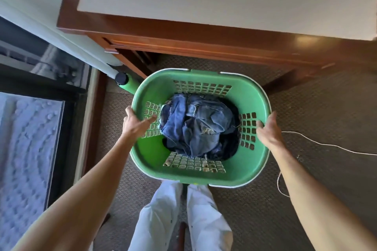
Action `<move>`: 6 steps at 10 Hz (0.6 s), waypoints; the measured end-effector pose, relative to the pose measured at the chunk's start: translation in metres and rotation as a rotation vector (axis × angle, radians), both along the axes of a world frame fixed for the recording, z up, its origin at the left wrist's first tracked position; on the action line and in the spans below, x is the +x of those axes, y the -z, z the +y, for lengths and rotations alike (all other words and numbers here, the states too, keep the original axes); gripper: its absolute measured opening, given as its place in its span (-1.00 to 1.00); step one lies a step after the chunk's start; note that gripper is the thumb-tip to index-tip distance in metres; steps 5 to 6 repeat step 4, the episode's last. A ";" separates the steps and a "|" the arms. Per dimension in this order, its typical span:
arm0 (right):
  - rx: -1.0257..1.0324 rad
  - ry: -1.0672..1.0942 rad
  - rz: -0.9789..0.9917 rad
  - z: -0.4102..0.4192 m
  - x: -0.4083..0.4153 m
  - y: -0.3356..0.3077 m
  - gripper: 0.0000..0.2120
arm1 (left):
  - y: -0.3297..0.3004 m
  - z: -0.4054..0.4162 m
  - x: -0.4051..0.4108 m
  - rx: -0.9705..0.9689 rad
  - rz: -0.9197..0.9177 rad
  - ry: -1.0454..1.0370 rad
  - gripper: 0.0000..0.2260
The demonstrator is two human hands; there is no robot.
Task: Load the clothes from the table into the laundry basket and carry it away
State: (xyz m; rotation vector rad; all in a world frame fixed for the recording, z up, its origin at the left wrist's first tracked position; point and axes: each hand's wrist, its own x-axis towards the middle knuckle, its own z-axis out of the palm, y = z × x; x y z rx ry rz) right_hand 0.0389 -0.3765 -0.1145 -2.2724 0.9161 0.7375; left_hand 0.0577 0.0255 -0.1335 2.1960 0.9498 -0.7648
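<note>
Both hands are at the green laundry basket [201, 128], low and centre in the frame, below the tabletop [224, 2]. Left hand [135, 123] hooks its thumb over the left rim, fingers [150, 120] lying fairly straight along the inner wall. Right hand [268, 128] curls round the right rim. Crumpled denim clothes [199, 126] fill the bottom: soft, moderately heavy, likely to shift. Its plastic shell looks stiff but may flex, so opposite rims seem the best hold.
</note>
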 end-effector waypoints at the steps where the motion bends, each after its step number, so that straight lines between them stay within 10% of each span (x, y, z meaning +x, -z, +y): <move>1: -0.047 -0.009 -0.036 0.005 -0.006 0.007 -0.56 | 0.001 0.006 -0.009 -0.025 -0.003 0.002 -0.09; 6: 0.026 0.160 -0.087 -0.011 -0.048 -0.029 -0.31 | -0.050 0.029 -0.049 -0.161 -0.090 -0.123 0.16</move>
